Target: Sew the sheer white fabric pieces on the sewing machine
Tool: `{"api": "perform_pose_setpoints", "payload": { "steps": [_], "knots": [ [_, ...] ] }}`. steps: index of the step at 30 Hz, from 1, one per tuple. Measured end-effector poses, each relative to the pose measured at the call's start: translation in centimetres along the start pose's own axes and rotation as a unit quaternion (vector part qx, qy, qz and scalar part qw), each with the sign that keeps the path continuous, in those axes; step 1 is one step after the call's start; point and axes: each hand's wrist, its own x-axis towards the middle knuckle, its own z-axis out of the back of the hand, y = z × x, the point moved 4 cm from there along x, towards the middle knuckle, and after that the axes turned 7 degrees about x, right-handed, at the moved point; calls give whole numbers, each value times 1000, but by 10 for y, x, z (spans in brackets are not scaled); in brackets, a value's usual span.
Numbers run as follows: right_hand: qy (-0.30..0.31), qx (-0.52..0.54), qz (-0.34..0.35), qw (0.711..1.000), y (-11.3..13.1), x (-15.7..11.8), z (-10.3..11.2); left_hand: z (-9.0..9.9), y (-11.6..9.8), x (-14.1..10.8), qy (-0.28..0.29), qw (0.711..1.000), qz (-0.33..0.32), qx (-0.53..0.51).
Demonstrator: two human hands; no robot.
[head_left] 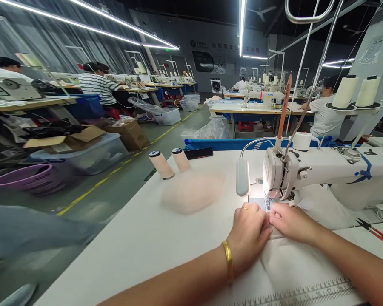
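A white sewing machine stands on the right of the white table, its lamp lit beside the needle area. Just in front of the needle, my left hand has its fingers curled closed on pale, thin fabric. My right hand meets it from the right, fingers pinched on the same fabric. The two hands nearly touch. A gold bracelet circles my left wrist. The fabric's edge between the fingers is mostly hidden.
Two thread cones and a black case stand at the table's back left, behind a blurred pale round shape. A ruler lies along the front, red-handled snips at right. People sit at machines beyond.
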Motion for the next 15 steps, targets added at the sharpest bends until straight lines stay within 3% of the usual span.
{"api": "perform_pose_setpoints", "payload": {
  "steps": [3,6,11,15],
  "knots": [
    [-22,-38,10,999,-1,5,-4,6,-3,-3,-63,994,-82,20],
    [-39,-72,25,996,-2,6,-5,8,-6,-8,-87,982,-169,13],
    [-97,-159,72,980,-8,-17,-3,6,-2,-10,-81,982,-168,2],
    [-164,-216,243,931,6,-40,-1,7,-1,-9,-80,985,-153,11]
  ]
}}
